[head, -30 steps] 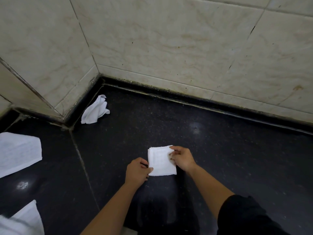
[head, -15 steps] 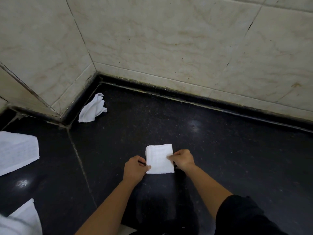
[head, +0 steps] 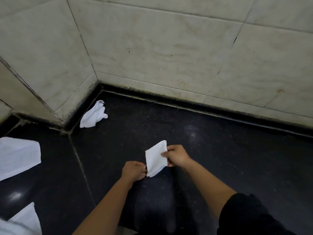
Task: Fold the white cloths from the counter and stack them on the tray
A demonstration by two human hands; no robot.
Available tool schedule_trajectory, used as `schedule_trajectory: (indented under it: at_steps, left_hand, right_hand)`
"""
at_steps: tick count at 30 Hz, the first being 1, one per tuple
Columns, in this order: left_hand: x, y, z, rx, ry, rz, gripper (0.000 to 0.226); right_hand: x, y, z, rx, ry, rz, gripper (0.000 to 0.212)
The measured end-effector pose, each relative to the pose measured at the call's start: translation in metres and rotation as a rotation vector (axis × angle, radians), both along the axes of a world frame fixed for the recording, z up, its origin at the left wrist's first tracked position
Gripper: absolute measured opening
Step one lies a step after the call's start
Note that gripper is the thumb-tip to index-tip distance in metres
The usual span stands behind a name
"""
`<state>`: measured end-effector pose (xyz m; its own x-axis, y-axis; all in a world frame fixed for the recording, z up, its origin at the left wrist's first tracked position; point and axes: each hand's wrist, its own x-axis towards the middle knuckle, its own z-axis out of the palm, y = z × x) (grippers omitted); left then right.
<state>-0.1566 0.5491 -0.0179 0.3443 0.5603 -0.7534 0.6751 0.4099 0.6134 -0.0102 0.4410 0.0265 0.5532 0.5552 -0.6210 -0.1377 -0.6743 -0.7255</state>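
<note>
Pale, marble-veined wall tiles (head: 169,48) with dark grout lines and small stains fill the upper frame, meeting in a corner at upper left, while a glossy black speckled counter (head: 237,167) with faint light reflections spreads across the lower half.

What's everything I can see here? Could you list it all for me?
small folded white cloth: one, white, held between both hands above the counter
crumpled white cloth: one, white, on the counter in the far corner by the wall
flat white cloth: one, white, at the left edge of the counter
white fabric: one piece, white, bottom-left corner, cut off by the frame
dark speckled stone counter: one, black
pale marbled wall tiles: several, cream, behind the counter
left hand: one, pinching the cloth's lower corner
right hand: one, gripping the cloth's right edge
black sleeve: one, right arm
</note>
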Motion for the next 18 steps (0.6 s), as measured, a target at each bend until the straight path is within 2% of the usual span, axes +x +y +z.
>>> schedule_trajectory:
  at_steps: [4,7,9,12,15,18]
  left_hand:
    - [0.004,-0.005,0.013,-0.289,-0.161,0.133,0.045]
    - [0.009,-0.008,0.025,-0.481,-0.246,0.176,0.060]
    - [0.013,-0.011,0.033,-0.587,-0.328,0.182,0.060]
    - [0.017,-0.013,0.041,-0.675,-0.455,0.255,0.043]
    - [0.021,-0.016,0.048,-0.631,-0.457,0.211,0.027]
    - [0.027,-0.012,0.049,-0.568,-0.400,0.199,0.031]
  right_hand:
    - [-0.002,0.006,0.025,0.087,0.018,0.017,0.015]
    - [-0.002,0.007,0.040,0.139,0.044,-0.019,0.013]
    - [-0.002,0.003,0.047,0.176,0.076,-0.064,0.009]
    - [0.000,-0.009,0.051,0.205,0.128,-0.136,0.015]
    - [0.003,-0.024,0.054,0.215,0.148,-0.204,0.021]
    - [0.004,-0.037,0.057,0.207,0.138,-0.266,0.020]
